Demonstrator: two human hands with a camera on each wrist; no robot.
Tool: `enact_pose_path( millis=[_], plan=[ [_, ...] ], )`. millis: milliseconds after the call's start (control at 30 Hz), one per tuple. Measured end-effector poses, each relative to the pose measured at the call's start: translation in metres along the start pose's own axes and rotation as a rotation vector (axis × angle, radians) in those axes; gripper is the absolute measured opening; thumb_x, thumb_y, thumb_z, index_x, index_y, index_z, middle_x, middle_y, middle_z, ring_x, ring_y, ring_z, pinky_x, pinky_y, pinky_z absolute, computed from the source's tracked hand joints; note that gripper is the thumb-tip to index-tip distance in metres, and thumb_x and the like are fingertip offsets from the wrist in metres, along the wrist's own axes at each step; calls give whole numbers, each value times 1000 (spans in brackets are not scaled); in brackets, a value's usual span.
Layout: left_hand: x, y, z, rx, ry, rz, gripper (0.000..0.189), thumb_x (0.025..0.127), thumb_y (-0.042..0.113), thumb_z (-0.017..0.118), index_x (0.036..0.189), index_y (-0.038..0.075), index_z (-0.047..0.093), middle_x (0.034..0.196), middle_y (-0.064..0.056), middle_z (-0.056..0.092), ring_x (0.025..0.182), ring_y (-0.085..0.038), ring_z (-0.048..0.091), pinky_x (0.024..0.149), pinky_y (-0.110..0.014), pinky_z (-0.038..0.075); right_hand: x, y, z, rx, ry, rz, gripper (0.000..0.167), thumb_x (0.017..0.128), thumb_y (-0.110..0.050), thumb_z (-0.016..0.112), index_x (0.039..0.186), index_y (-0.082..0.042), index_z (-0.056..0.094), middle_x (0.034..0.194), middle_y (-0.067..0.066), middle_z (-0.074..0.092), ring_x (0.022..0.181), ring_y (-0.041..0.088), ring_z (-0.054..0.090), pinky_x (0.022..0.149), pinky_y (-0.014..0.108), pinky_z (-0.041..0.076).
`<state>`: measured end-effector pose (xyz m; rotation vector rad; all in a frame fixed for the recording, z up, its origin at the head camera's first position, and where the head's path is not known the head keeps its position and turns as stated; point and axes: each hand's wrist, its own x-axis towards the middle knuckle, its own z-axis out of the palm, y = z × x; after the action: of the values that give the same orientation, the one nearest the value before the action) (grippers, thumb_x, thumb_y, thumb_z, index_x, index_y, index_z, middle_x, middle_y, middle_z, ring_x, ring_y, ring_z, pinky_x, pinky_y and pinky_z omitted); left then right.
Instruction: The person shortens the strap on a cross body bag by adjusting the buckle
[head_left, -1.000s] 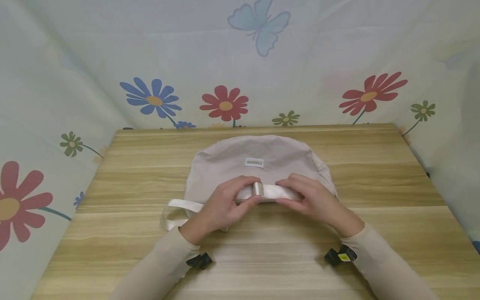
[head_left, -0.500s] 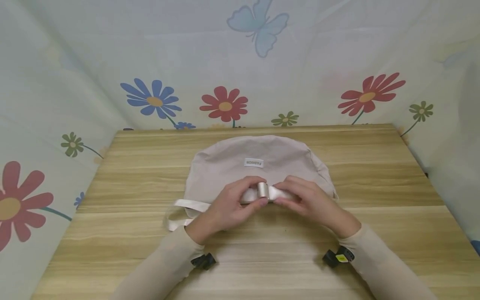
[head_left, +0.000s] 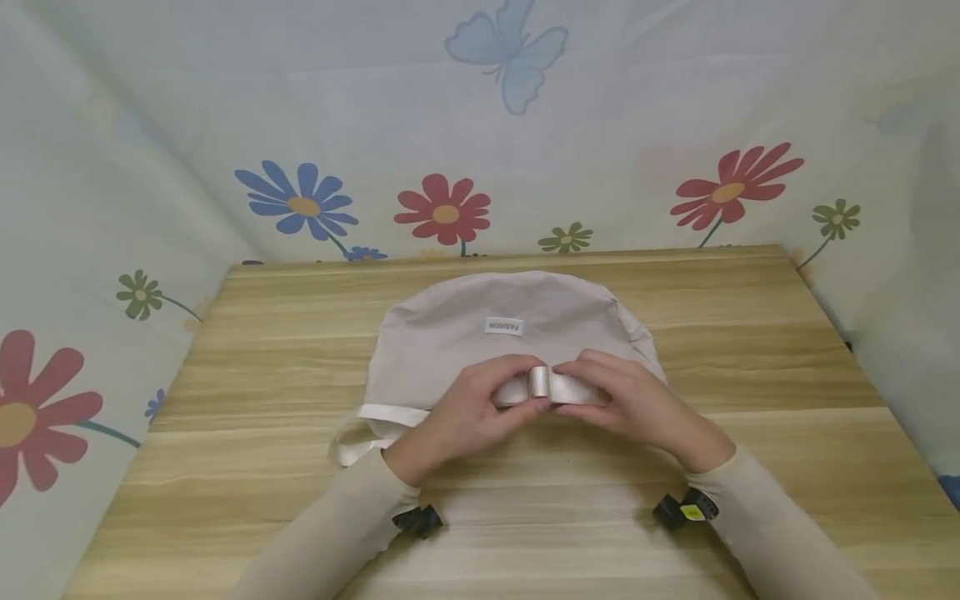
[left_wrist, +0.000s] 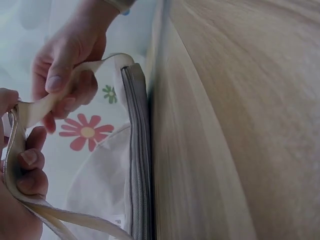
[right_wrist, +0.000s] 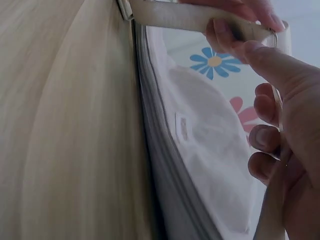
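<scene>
A pale pink-beige bag (head_left: pixel 435 358) lies on the table, a small white "FASHION" label (head_left: pixel 504 326) upside down on its face. Between both hands stretches its cream strap (head_left: pixel 577 392), raised off the table, with a metal slider buckle (head_left: pixel 539 382) on it. My left hand (head_left: pixel 465 410) pinches the strap at the buckle, thumb below and fingers above. Just to the right, my right hand (head_left: pixel 645 404) pinches the strap; the fingertips nearly meet. In the left wrist view, the strap runs through both hands, above the bag's zipper (left_wrist: pixel 139 165).
A loose strap loop (head_left: pixel 390 412) lies at the bag's left side on the wooden table (head_left: pixel 525 533). Flower-printed cloth (head_left: pixel 630 117) hangs behind and at both sides. Black wrist cameras (head_left: pixel 418 522) sit under the sleeves.
My left hand and the buckle have moved right along the strap, narrowing the gap to the right hand. The right hand has stayed nearly in place, and the strap loop has shifted slightly right.
</scene>
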<state>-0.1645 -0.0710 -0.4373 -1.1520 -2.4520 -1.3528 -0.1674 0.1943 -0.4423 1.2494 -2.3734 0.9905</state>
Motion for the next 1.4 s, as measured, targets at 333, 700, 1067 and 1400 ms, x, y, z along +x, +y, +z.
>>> enact_pose_path(
  millis=[333, 700, 1067, 1400],
  plan=[
    [0, -1, 1, 3, 34, -21, 35, 97, 22, 81, 128, 12, 70, 122, -1, 77, 109, -15, 71, 96, -34, 59, -13, 2, -4, -80, 76, 27, 41, 107, -48, 62, 123, -12, 74, 91, -7, 63, 75, 4, 51, 69, 15, 42],
    [-1, -3, 8, -43, 72, 31, 37, 96, 19, 82, 130, 10, 68, 118, -3, 77, 105, -14, 71, 94, -33, 58, -15, 3, -2, -24, 7, 63, 27, 106, -35, 68, 122, -13, 73, 94, -9, 64, 82, 2, 52, 76, 14, 42],
    [3, -2, 17, -76, 64, 39, 40, 95, 19, 82, 131, 12, 66, 116, -4, 76, 103, -12, 69, 92, -29, 57, -12, 3, 0, -5, 16, 13, 34, 109, -41, 60, 122, -11, 71, 98, -7, 67, 84, 3, 55, 78, 15, 44],
    [9, 3, 20, -64, 29, 25, 39, 95, 22, 84, 129, 13, 68, 118, -2, 76, 103, -10, 68, 93, -28, 57, -5, 0, -4, -36, 28, -50, 46, 108, -48, 56, 122, -6, 70, 95, -5, 64, 81, 2, 52, 73, 15, 43]
  ],
)
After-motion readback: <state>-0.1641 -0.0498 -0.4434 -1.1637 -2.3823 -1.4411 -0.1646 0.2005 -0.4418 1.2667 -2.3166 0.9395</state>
